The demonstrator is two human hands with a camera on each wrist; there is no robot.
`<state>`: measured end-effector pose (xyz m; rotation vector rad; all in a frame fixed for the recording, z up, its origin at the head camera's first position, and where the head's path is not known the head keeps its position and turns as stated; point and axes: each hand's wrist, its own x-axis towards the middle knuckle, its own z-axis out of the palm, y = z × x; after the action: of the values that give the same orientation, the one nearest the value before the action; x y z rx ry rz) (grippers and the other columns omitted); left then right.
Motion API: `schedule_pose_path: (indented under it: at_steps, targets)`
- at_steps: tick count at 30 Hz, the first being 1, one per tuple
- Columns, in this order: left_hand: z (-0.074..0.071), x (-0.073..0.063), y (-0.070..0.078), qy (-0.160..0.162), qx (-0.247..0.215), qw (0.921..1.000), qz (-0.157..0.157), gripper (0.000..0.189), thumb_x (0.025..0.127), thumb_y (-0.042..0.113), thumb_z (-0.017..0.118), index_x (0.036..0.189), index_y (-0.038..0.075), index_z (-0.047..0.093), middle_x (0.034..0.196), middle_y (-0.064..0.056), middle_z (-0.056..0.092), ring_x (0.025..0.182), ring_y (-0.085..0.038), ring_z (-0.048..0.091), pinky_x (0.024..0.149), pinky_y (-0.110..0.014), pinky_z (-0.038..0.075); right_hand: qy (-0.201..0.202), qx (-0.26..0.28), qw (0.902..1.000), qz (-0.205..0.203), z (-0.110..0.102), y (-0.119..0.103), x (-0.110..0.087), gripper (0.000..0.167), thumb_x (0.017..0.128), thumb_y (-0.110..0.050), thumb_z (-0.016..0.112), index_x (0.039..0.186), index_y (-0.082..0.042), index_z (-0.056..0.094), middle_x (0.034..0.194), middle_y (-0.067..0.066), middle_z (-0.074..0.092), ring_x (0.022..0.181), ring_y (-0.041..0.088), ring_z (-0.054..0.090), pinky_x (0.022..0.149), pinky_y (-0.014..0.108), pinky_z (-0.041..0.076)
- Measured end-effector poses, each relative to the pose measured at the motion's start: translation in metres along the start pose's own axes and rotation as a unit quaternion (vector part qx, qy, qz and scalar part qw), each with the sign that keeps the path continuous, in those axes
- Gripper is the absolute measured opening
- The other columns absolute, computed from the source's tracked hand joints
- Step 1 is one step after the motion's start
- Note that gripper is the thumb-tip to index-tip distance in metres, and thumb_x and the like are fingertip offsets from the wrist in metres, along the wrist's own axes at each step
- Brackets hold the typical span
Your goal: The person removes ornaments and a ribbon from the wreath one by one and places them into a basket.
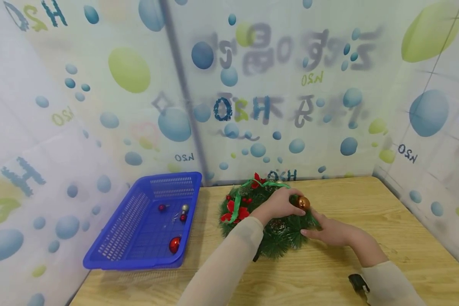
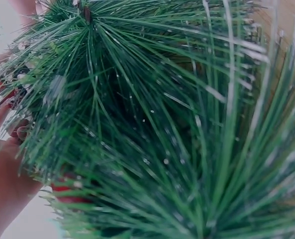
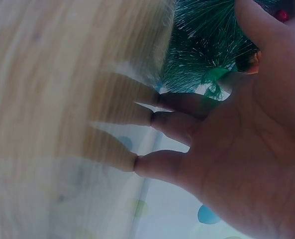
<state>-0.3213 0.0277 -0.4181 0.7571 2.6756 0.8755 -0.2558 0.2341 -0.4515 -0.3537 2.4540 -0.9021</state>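
Observation:
A green pine wreath with red flowers, pinecones and green ribbon lies on the wooden table. Across its top reaches my left hand, thumb and fingers pinching around a shiny orange bauble at the wreath's right side. My right hand is against the right edge, its thumb beside the needles. In the right wrist view several of its fingers extend straight down to the tabletop. Pine needles fill most of the left wrist view and hide the bauble there.
Left of the wreath stands a blue plastic basket holding a large red bauble and several small ones. A black object is by the right sleeve. Patterned curtains surround the table.

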Motion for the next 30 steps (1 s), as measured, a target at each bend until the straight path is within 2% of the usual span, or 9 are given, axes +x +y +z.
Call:
schedule_pose_path:
  at_steps: [5,10,13,22,25,27,28,29,30]
  targets:
    - [-0.001,0.0,0.0,-0.002,-0.01,0.9999,0.006,0.056,0.095,0.033,0.083,0.146,0.023,0.064,0.145,0.0,0.065,0.136,-0.02,0.06,0.108,-0.036,0.054,0.003,-0.005,1.0,0.001,0.0,-0.002,-0.002,0.112,0.104,-0.063,0.058,0.169,0.002,-0.005,0.17,0.042,0.001,0.152,0.066,0.022,0.114,0.078,0.032]
    - [-0.003,0.0,0.002,-0.001,-0.031,0.9995,0.012,0.057,0.094,0.033,0.084,0.147,0.025,0.064,0.146,0.001,0.065,0.133,-0.019,0.062,0.102,-0.033,0.056,0.004,-0.003,1.0,-0.005,-0.001,-0.004,-0.003,0.111,0.104,-0.062,0.058,0.169,0.003,-0.004,0.17,0.042,0.001,0.153,0.066,0.019,0.115,0.079,0.03]
    - [-0.005,0.0,0.004,0.004,-0.046,0.9988,0.014,0.058,0.095,0.033,0.084,0.148,0.027,0.063,0.151,0.002,0.062,0.138,-0.019,0.06,0.105,-0.035,0.056,0.006,-0.006,0.9999,-0.007,-0.001,-0.004,-0.003,0.111,0.104,-0.062,0.059,0.169,0.002,-0.005,0.17,0.042,0.001,0.153,0.066,0.019,0.115,0.079,0.03]
    - [-0.021,-0.007,0.007,0.019,-0.138,0.9902,0.014,0.057,0.095,0.034,0.083,0.148,0.032,0.062,0.163,0.0,0.051,0.152,-0.033,0.048,0.115,-0.053,0.051,0.011,-0.008,0.9999,-0.009,0.001,-0.001,-0.001,0.112,0.103,-0.062,0.06,0.169,0.002,-0.004,0.17,0.041,0.007,0.152,0.065,0.024,0.115,0.078,0.033]
    - [-0.029,-0.01,0.007,0.027,-0.156,0.9873,0.017,0.058,0.096,0.036,0.082,0.149,0.033,0.061,0.168,0.0,0.045,0.15,-0.031,0.049,0.112,-0.052,0.052,0.01,-0.007,0.9999,-0.011,0.001,-0.002,-0.001,0.112,0.104,-0.061,0.06,0.169,0.002,-0.006,0.17,0.041,0.007,0.152,0.065,0.025,0.114,0.078,0.033]
    - [-0.034,-0.012,0.007,0.036,-0.166,0.9852,0.021,0.057,0.096,0.036,0.082,0.149,0.035,0.061,0.153,0.001,0.057,0.129,-0.022,0.061,0.098,-0.042,0.055,0.011,-0.008,0.9999,-0.011,0.002,-0.002,-0.001,0.112,0.104,-0.061,0.06,0.169,0.001,-0.005,0.17,0.041,0.008,0.152,0.066,0.024,0.114,0.078,0.033]
    - [-0.037,-0.013,0.006,0.04,-0.177,0.9831,0.024,0.057,0.096,0.036,0.082,0.148,0.036,0.061,0.134,0.002,0.064,0.111,-0.019,0.063,0.089,-0.038,0.054,0.011,-0.007,0.9999,-0.01,0.002,-0.001,-0.001,0.112,0.104,-0.061,0.06,0.169,0.001,-0.005,0.17,0.041,0.008,0.152,0.066,0.024,0.114,0.078,0.032]
    - [-0.04,-0.014,0.006,0.043,-0.188,0.9809,0.028,0.056,0.096,0.036,0.082,0.148,0.036,0.061,0.113,0.003,0.066,0.092,-0.017,0.06,0.08,-0.036,0.05,0.011,-0.008,0.9998,-0.011,0.002,-0.001,0.0,0.111,0.104,-0.061,0.06,0.169,0.002,-0.005,0.17,0.041,0.008,0.152,0.066,0.023,0.115,0.078,0.032]
    - [-0.043,-0.016,0.005,0.046,-0.201,0.9779,0.032,0.056,0.096,0.035,0.082,0.148,0.035,0.062,0.095,0.004,0.061,0.078,-0.015,0.052,0.073,-0.034,0.046,0.012,-0.011,0.9998,-0.011,0.002,0.0,0.0,0.112,0.103,-0.062,0.06,0.169,0.002,-0.004,0.17,0.041,0.009,0.153,0.066,0.023,0.115,0.078,0.031]
